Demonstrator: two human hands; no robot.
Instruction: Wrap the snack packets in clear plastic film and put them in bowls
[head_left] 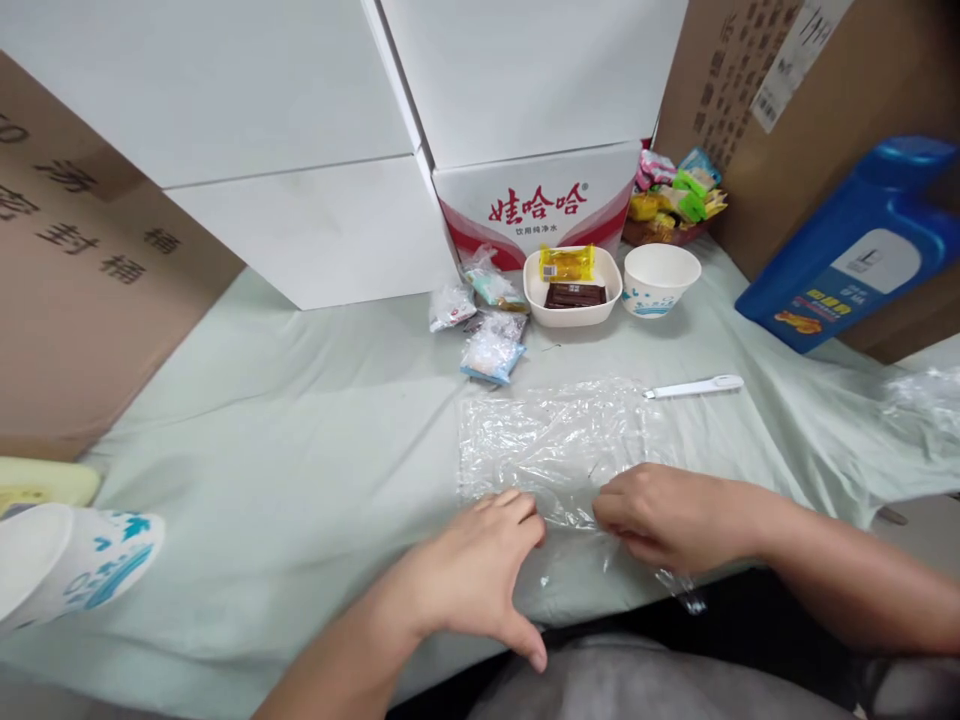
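Note:
A crumpled clear plastic bag lies flat on the pale green tablecloth near the front edge. My left hand rests palm down at the bag's near left corner, its fingers stretched out and touching the plastic. My right hand is curled, its fingers pinching the near edge of the bag. A strip of the plastic hangs over the table edge below that hand.
Behind the bag lie a white plastic tool, several small snack packets, a white dish with two wrapped bars, a paper bowl and a snack basket. White boxes, cardboard and a blue jug ring the table. Stacked paper bowls lie left.

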